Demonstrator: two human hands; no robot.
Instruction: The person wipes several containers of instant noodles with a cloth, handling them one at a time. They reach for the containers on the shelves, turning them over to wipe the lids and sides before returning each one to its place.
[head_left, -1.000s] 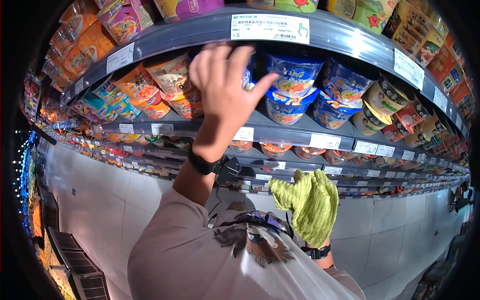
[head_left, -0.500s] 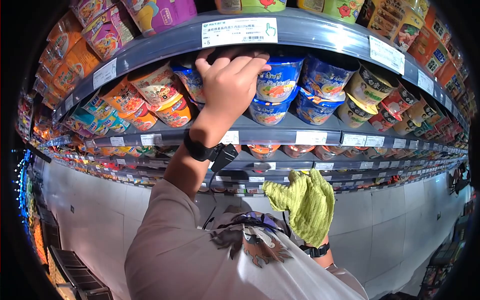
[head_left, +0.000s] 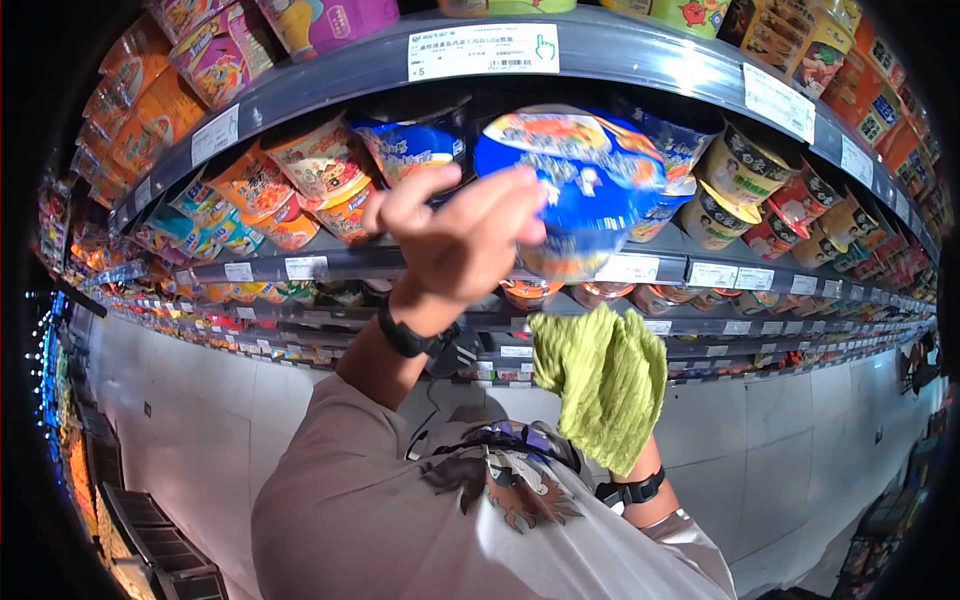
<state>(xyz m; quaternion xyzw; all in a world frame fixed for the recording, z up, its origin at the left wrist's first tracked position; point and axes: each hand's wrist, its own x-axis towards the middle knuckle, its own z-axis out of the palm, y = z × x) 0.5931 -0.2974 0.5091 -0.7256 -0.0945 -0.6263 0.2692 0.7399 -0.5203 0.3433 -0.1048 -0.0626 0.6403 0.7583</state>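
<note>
My left hand (head_left: 450,235), blurred by motion, has its thumb and fingers at the left edge of a blue instant noodle bowl (head_left: 590,195). The bowl is out in front of the shelf, tilted so its printed lid faces me. Behind my fingers, another blue noodle bowl (head_left: 415,135) stands on the shelf. A yellow-green cloth (head_left: 605,385) drapes over my right hand, which is hidden beneath it; only the wrist with a black strap (head_left: 635,490) shows. The cloth hangs below the shelf, in front of my body.
Cream and yellow noodle bowls (head_left: 740,170) stand stacked to the right, orange ones (head_left: 250,190) to the left. The upper shelf edge (head_left: 330,65), carrying price labels, curves above my left hand. Lower shelves and a tiled floor (head_left: 790,430) lie below.
My left hand has come out from under the upper shelf, down towards me, bringing the blue bowl forward and tilted. The cloth has shifted slightly upward.
</note>
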